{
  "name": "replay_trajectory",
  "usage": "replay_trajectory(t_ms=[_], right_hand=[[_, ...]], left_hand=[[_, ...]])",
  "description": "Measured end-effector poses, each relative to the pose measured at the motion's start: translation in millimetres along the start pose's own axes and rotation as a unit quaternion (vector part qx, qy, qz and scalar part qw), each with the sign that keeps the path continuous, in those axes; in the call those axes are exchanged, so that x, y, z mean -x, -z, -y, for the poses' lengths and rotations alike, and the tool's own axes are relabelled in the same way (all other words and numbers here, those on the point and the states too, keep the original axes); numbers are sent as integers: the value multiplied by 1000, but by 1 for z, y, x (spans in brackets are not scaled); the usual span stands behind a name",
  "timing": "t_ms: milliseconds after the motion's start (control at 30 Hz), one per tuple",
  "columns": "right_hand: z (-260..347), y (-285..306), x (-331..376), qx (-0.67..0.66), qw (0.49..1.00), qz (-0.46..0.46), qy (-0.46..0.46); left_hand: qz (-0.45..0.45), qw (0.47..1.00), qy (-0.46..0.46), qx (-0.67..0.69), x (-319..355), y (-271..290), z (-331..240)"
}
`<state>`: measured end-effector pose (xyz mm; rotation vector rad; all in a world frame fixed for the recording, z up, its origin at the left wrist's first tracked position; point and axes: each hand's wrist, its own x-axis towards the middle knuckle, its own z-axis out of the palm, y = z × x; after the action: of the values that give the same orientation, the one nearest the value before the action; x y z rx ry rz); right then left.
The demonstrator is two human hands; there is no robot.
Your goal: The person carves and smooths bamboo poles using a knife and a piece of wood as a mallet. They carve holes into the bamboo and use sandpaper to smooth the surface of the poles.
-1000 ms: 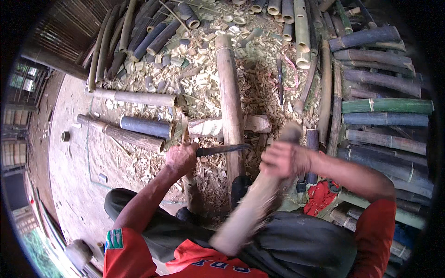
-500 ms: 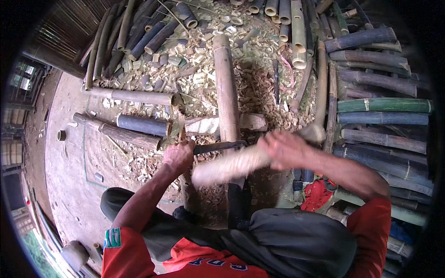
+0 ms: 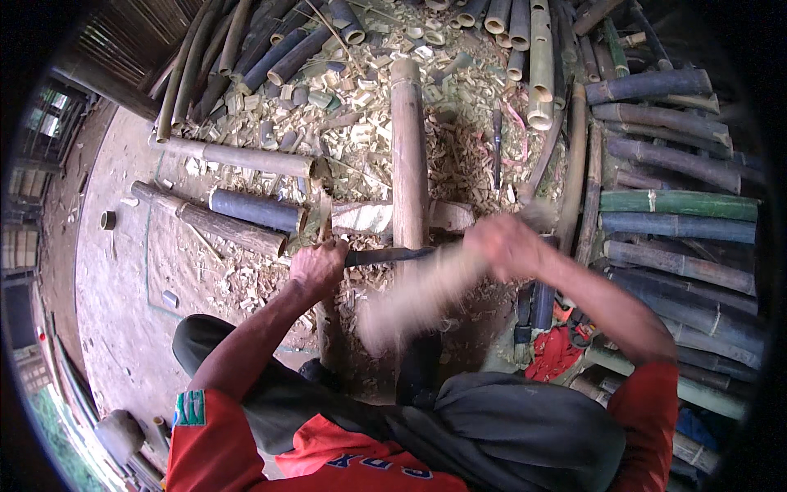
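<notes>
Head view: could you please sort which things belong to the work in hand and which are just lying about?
In use:
left hand
blade
right hand
wooden club, blurred
upright bamboo pole

Lying about:
green bamboo
dark bamboo piece
bamboo chips
red cloth

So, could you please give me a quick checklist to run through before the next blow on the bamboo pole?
1. Left hand grips the blade's handle: ok.
2. Blade lies across the upright-running bamboo pole: ok, though how deep it sits cannot be told.
3. Right hand holds the wooden club: ok; the club is blurred with motion.
4. Left-hand fingers away from the club's path: cannot tell, the blur hides the gap.
5. Pole resting steady on the short cross log: cannot tell.
6. Ground around the pole: not ok, covered with bamboo chips.
</notes>
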<state>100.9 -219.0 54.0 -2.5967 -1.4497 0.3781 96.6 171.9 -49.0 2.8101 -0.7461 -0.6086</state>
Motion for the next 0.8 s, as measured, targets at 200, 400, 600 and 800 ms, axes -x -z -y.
replay_trajectory(t_ms=[200, 400, 600, 800], right_hand=[[74, 14, -12, -25, 996, 15, 86], [10, -3, -15, 173, 971, 120, -114], [18, -14, -9, 44, 977, -149, 149], [37, 7, -10, 54, 974, 186, -121]], left_hand=[[33, 999, 16, -7, 4, -1, 7], [23, 999, 4, -38, -11, 6, 6], [41, 999, -23, -27, -11, 11, -3], [-112, 991, -64, -18, 2, -14, 15]])
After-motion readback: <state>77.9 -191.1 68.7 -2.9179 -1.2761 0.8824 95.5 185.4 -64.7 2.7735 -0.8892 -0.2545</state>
